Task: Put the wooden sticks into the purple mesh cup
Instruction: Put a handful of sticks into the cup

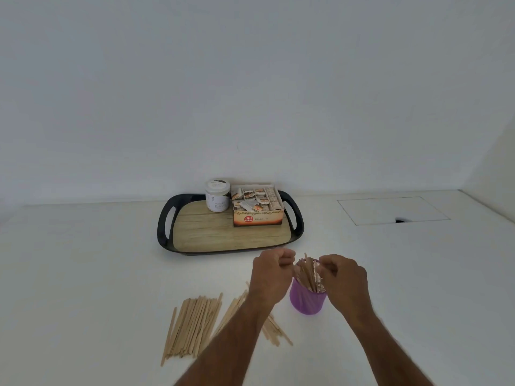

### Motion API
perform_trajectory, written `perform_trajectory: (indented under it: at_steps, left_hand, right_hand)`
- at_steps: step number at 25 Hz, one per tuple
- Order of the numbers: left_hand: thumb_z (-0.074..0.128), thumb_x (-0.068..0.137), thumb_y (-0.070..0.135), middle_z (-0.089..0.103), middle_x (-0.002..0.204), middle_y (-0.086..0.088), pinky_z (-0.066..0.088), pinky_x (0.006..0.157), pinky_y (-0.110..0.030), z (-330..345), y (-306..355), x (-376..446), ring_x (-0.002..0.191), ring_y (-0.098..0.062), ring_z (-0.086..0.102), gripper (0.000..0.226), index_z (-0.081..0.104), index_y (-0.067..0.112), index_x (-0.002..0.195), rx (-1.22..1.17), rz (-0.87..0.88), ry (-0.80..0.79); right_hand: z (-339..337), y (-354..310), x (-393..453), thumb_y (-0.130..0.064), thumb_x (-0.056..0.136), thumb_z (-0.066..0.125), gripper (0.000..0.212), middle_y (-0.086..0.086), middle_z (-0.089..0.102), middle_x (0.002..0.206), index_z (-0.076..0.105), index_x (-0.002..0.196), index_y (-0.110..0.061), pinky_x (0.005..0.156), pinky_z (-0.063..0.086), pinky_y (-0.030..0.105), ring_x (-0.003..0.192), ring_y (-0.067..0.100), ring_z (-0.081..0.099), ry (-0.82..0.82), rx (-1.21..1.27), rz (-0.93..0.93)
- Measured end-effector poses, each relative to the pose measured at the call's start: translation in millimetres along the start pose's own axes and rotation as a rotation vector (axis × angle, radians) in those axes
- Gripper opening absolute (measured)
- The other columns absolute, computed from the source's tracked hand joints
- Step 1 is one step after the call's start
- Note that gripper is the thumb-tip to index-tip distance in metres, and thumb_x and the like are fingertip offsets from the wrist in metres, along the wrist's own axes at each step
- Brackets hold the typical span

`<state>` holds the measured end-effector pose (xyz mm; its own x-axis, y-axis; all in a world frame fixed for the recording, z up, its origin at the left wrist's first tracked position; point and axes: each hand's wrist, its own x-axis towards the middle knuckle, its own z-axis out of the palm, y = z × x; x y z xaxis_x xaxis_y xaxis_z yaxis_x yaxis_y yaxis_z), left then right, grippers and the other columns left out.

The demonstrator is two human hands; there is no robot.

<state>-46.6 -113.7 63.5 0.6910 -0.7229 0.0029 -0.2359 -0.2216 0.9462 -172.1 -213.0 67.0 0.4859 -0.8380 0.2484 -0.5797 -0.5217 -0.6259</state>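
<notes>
Both hands, the left hand and right hand, curl at the sticks standing in the purple mesh cup, apparently pinching them, while many loose wooden sticks remain on the table.

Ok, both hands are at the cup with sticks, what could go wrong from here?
The purple cup looks light and already holds tall leaning sticks; a nudge from the left hand or right hand might tip it. The left forearm crosses the loose sticks on the table and could scatter them.

Office pantry counter, tea box, tray
</notes>
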Motion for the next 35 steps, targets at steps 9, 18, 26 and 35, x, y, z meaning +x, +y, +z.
perform_trajectory:
  at_steps: [9,18,26,35]
  left_hand:
    - [0.076,0.085,0.022,0.074,0.091,0.008,0.057,0.087,-0.026,-50.8,-22.7,4.8,0.083,-0.001,0.067,0.018,0.075,0.019,0.103,0.189,-0.053,0.157]
    - [0.085,0.073,0.038,0.070,0.104,0.001,0.050,0.076,-0.022,-77.6,-65.9,-13.6,0.092,-0.013,0.068,0.043,0.070,0.011,0.103,0.713,-0.228,-0.128]
    - [0.088,0.066,0.043,0.070,0.095,-0.004,0.046,0.067,-0.024,-72.1,-75.7,-25.7,0.090,-0.020,0.070,0.050,0.057,0.013,0.090,0.837,-0.275,-0.151]
    - [0.064,0.080,0.007,0.072,0.098,-0.005,0.046,0.067,-0.024,-76.6,-83.1,-26.1,0.092,-0.021,0.069,0.017,0.067,0.012,0.096,0.882,-0.279,-0.121]
  right_hand:
    - [4.3,-27.0,-15.8,-0.014,0.086,0.069,0.012,-0.007,0.074,0.085,0.073,0.096,-0.017,0.071,0.049,0.021,0.074,0.009,0.065,0.114,0.036,-0.186]
    - [73.0,-34.2,-54.1,-0.045,0.087,0.062,0.034,-0.008,0.069,0.106,0.066,0.111,-0.022,0.082,0.044,0.016,0.091,0.007,0.061,-0.379,-0.184,-0.211]
    - [103.4,-23.7,-59.7,-0.061,0.083,0.057,0.049,-0.005,0.061,0.106,0.061,0.107,-0.019,0.079,0.048,0.019,0.091,0.009,0.061,-0.460,-0.337,-0.131]
    - [109.4,-22.1,-59.7,-0.026,0.086,0.058,0.017,-0.007,0.060,0.082,0.072,0.091,-0.019,0.052,0.028,0.010,0.071,0.006,0.051,-0.369,-0.287,-0.085]
